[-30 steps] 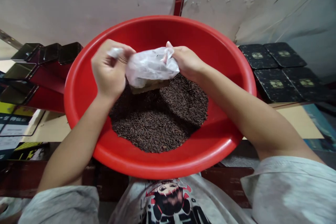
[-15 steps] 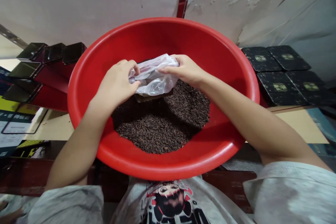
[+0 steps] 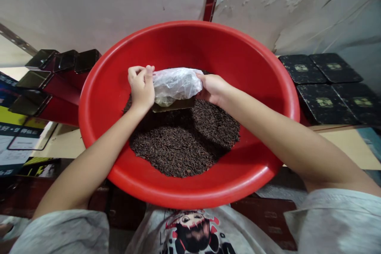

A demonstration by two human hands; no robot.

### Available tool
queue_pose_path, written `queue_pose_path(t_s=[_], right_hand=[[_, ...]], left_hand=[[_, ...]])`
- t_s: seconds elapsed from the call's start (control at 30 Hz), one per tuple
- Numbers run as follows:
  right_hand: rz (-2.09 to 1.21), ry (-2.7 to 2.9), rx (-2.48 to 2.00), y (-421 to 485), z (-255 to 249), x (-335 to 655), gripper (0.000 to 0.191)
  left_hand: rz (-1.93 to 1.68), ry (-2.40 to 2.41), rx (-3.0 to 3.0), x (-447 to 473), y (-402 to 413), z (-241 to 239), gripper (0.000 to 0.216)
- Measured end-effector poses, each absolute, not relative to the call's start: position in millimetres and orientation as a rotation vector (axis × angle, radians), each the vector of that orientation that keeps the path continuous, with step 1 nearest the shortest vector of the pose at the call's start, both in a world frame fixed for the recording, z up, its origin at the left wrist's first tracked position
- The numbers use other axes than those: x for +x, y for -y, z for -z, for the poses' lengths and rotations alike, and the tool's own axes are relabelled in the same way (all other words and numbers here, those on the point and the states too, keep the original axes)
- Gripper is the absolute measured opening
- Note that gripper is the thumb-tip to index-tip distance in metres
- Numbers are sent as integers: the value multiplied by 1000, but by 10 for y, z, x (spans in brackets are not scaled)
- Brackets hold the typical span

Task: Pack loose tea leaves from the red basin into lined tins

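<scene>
A translucent plastic bag (image 3: 178, 81) stretches between my hands, its top drawn out flat and wide. My left hand (image 3: 142, 85) is closed at the bag's left end, fingers curled. On the right side, my right hand (image 3: 212, 87) pinches the other end. Beneath the bag shows the gold-toned rim of a tin (image 3: 175, 105); the bag covers most of it, and its contents are hidden. Dark loose tea leaves (image 3: 178, 151) lie heaped around the tin in the bottom of a large red basin (image 3: 190, 196).
Left of the basin are several open red tins (image 3: 64, 91) lying on their sides. Several black lidded tins (image 3: 326, 103) stand together at the right. A peeling wall (image 3: 119, 4) rises behind, with a dark red strap-like piece (image 3: 211, 3) against it. Printed packages (image 3: 18, 135) lie at far left.
My left hand has turned upright and moved to the bag's left end. My right hand has lowered slightly. The bag's mouth, gaping before, is now pulled flat.
</scene>
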State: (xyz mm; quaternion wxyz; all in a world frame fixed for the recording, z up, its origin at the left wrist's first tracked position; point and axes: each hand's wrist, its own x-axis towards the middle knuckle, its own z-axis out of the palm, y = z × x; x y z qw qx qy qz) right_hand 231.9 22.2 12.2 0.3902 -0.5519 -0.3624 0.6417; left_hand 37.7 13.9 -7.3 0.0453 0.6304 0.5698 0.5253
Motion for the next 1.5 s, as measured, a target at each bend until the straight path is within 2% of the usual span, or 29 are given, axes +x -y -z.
queue_pose_path(t_s=[0.1,0.2,0.33,0.57,0.67,0.77,0.87,0.97,1.1,1.17,1.37,1.5], right_hand=[[-1664,959,-1332,-304,-87,2326,16],[-1493,978,-1313,-434,-69,2436,15],[-1173,867,-1382,-508,-73,2560,14],[-1209,750,-1390,-456,-32,2542,18],[-1149,1022,-1404,-488,-25,2601,10],[-906,1476,-1233,-516,-82,2687,2],[-654,1849,-1037,-518,-185,2766,16],[-565,2042,-951,-497,-286,2838,29],[-487,2092,-871,-427,-379,2881,32],[-395,2103,-865,-386,-384,2850,28],[-243,1970,-976,-378,-235,2664,5],[-125,1974,-1002,-443,-197,2685,13]], left_hand=[[-1695,-1547,2151,402,-79,37,50],[-1430,-1310,2401,370,-53,17,52],[-1114,-1152,2629,375,-76,110,81],[-993,-1148,2811,534,38,255,91],[-1033,-1150,2809,562,63,262,99],[-1172,-1274,2711,526,35,217,104],[-1285,-1371,2641,446,3,97,108],[-1355,-1306,2674,373,5,-70,106],[-1435,-1243,2573,304,9,-225,110],[-1399,-1281,2467,272,-16,-232,106],[-1291,-1366,2322,234,-63,-198,68],[-1370,-1488,2390,259,-17,-270,54]])
